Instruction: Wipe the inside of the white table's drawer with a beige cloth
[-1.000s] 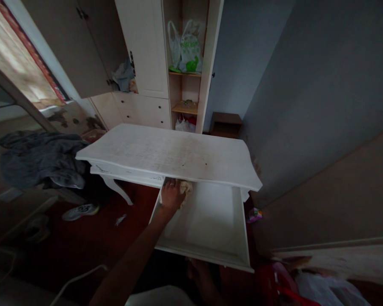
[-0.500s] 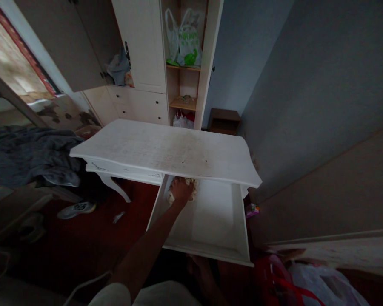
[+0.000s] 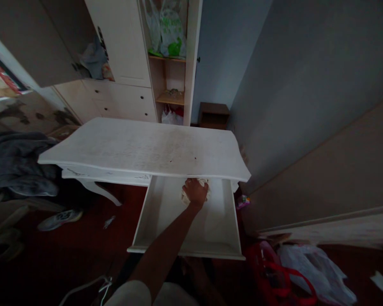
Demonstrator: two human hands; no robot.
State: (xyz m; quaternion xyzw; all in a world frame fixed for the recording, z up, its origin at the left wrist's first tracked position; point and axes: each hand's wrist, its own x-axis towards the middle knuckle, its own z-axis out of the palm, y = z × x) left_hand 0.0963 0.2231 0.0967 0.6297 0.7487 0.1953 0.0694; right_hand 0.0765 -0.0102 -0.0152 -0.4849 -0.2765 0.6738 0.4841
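My left hand [image 3: 196,191] presses a crumpled cream cloth [image 3: 185,198] against the floor of a pulled-out white drawer [image 3: 217,231], close to its back under the tabletop edge. The fingers are bent over the cloth. The drawer belongs to a white desk [image 3: 127,140] whose top carries grey-brown smudges. Dim and partly covered, my right hand [image 3: 189,267] is low below the drawer's front board; its fingers are too dark to make out, and whether it touches the board does not show.
Behind the desk stands a cream wardrobe [image 3: 124,46] with plastic bags [image 3: 172,34] on a shelf. Dark clothing [image 3: 15,161] is heaped at left, near a shoe [image 3: 60,219]. A red bag [image 3: 271,272] and white plastic bag [image 3: 315,272] lie at lower right, beside the grey wall.
My left hand has slid the cloth rightward along the drawer, from near its left side toward the middle. The camera view has shifted somewhat to the right.
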